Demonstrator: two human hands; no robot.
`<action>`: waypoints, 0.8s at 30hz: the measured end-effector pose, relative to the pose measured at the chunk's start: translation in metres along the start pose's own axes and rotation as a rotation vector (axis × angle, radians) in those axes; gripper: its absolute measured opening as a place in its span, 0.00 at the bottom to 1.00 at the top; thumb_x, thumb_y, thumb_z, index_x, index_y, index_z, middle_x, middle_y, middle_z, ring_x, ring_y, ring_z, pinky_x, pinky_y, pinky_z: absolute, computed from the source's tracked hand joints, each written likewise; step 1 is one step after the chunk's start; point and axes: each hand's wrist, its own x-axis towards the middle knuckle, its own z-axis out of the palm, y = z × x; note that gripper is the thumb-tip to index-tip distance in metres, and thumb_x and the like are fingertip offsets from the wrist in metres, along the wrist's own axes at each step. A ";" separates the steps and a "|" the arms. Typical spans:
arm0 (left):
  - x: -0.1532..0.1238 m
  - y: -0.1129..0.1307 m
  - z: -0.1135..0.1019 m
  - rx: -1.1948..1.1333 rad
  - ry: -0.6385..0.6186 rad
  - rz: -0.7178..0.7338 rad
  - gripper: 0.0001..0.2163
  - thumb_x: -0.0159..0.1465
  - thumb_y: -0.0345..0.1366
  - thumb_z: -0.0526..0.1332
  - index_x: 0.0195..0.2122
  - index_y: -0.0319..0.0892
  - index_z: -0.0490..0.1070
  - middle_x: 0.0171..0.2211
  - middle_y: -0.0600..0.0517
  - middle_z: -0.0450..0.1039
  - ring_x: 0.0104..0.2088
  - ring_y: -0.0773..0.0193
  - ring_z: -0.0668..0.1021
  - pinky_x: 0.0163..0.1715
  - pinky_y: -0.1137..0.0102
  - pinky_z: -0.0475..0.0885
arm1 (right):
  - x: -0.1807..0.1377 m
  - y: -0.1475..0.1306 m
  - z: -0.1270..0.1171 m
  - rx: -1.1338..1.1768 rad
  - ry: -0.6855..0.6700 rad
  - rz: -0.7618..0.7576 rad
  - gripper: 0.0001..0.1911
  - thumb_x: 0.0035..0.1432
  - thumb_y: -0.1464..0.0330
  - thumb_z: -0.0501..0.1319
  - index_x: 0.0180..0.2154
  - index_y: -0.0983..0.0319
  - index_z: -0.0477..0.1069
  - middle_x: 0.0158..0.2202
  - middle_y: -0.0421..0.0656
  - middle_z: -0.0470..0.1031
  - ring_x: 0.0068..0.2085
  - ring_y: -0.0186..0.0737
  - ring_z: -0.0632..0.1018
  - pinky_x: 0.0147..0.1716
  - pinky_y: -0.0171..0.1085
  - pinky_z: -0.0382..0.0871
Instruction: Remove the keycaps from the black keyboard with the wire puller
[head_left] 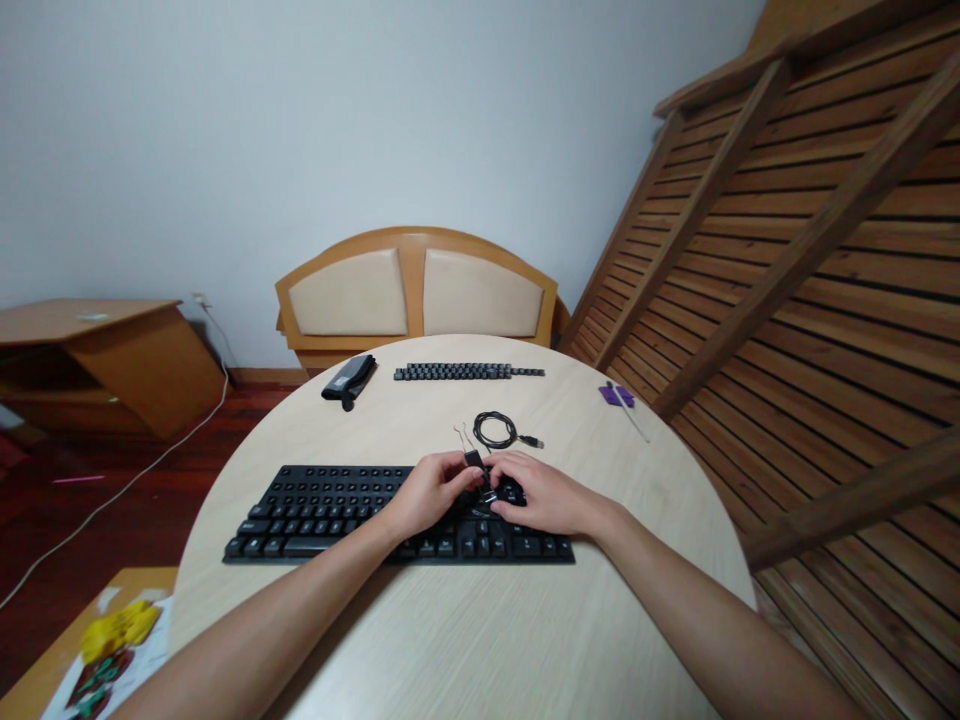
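Note:
A black keyboard (322,512) lies across the round pale wooden table (465,640). Both hands meet over its right half. My left hand (431,492) is curled, its fingertips pinching a small black keycap puller (475,460) with wire loops. My right hand (541,495) rests on the keys right beside it, fingers bent down and pressing around a small black piece, probably a keycap. Just behind the hands lies a coiled black USB cable (496,431).
A row of removed black keycaps (465,372) lies at the table's far side, with a dark grey pouch (350,379) to its left and a purple tool (616,395) at the right. A chair (416,290) stands behind. Slatted wooden frame at right; low desk at left.

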 end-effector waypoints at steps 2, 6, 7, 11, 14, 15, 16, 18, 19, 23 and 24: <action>0.000 0.001 0.000 0.016 -0.014 -0.003 0.16 0.66 0.45 0.57 0.33 0.38 0.75 0.28 0.51 0.76 0.31 0.61 0.75 0.32 0.71 0.68 | 0.000 0.001 0.000 0.003 0.003 0.000 0.09 0.54 0.69 0.65 0.38 0.59 0.68 0.54 0.46 0.72 0.56 0.48 0.70 0.56 0.47 0.63; -0.003 0.003 0.001 0.112 -0.030 0.047 0.15 0.67 0.44 0.57 0.34 0.38 0.77 0.28 0.51 0.77 0.30 0.62 0.74 0.31 0.72 0.66 | 0.000 0.002 0.002 0.007 0.005 -0.015 0.09 0.55 0.68 0.65 0.38 0.59 0.68 0.53 0.46 0.72 0.56 0.47 0.70 0.56 0.47 0.63; -0.004 0.004 0.002 0.149 -0.035 0.072 0.14 0.67 0.43 0.57 0.34 0.39 0.77 0.28 0.52 0.77 0.29 0.62 0.74 0.30 0.72 0.66 | 0.001 0.002 0.002 0.004 0.003 -0.018 0.09 0.55 0.68 0.65 0.38 0.59 0.68 0.53 0.46 0.72 0.56 0.47 0.70 0.57 0.47 0.63; -0.007 0.008 0.004 0.286 -0.051 0.159 0.13 0.68 0.41 0.57 0.32 0.40 0.76 0.28 0.52 0.76 0.30 0.64 0.74 0.31 0.73 0.64 | 0.001 0.004 0.003 -0.008 -0.002 -0.023 0.10 0.55 0.69 0.65 0.40 0.59 0.68 0.55 0.47 0.71 0.57 0.47 0.70 0.57 0.48 0.63; -0.007 0.010 0.004 0.332 -0.055 0.161 0.13 0.69 0.41 0.56 0.32 0.41 0.75 0.28 0.52 0.75 0.30 0.63 0.74 0.32 0.73 0.64 | 0.001 0.004 0.002 -0.009 -0.002 -0.034 0.09 0.55 0.69 0.65 0.39 0.59 0.69 0.55 0.47 0.72 0.57 0.47 0.70 0.57 0.47 0.63; -0.007 0.010 0.004 0.346 -0.057 0.159 0.13 0.69 0.41 0.56 0.32 0.41 0.75 0.28 0.52 0.75 0.30 0.63 0.74 0.32 0.72 0.65 | 0.001 0.004 0.002 -0.008 -0.001 -0.036 0.09 0.55 0.69 0.65 0.39 0.59 0.69 0.55 0.47 0.72 0.57 0.47 0.70 0.57 0.47 0.63; -0.008 0.011 0.004 0.361 -0.059 0.161 0.14 0.69 0.41 0.55 0.33 0.41 0.75 0.29 0.51 0.75 0.30 0.63 0.75 0.33 0.72 0.65 | 0.001 0.003 0.002 -0.007 0.001 -0.037 0.09 0.55 0.70 0.65 0.39 0.59 0.69 0.54 0.47 0.72 0.57 0.47 0.70 0.57 0.47 0.63; -0.009 0.011 0.004 0.395 -0.059 0.175 0.14 0.70 0.41 0.55 0.33 0.41 0.75 0.31 0.50 0.76 0.32 0.62 0.75 0.35 0.72 0.66 | 0.002 0.002 0.002 -0.006 0.001 -0.040 0.09 0.55 0.70 0.65 0.39 0.59 0.70 0.54 0.47 0.72 0.57 0.47 0.70 0.57 0.47 0.64; -0.009 0.011 0.005 0.413 -0.059 0.187 0.13 0.70 0.41 0.55 0.34 0.42 0.75 0.32 0.50 0.76 0.34 0.61 0.76 0.36 0.72 0.66 | 0.002 0.001 0.001 -0.006 -0.001 -0.043 0.09 0.55 0.70 0.64 0.40 0.59 0.70 0.54 0.47 0.72 0.57 0.47 0.70 0.57 0.47 0.64; -0.011 0.012 0.007 0.474 -0.051 0.211 0.12 0.70 0.41 0.54 0.37 0.43 0.75 0.35 0.49 0.76 0.36 0.60 0.77 0.37 0.71 0.66 | 0.002 0.000 0.001 -0.004 0.002 -0.051 0.12 0.55 0.71 0.63 0.43 0.59 0.71 0.54 0.47 0.73 0.56 0.47 0.71 0.57 0.47 0.64; -0.011 0.012 0.007 0.476 -0.044 0.203 0.12 0.70 0.41 0.55 0.36 0.43 0.75 0.35 0.49 0.76 0.36 0.60 0.77 0.36 0.71 0.66 | 0.002 0.001 0.002 -0.004 0.003 -0.049 0.12 0.55 0.71 0.63 0.43 0.59 0.71 0.53 0.47 0.73 0.56 0.47 0.71 0.57 0.48 0.64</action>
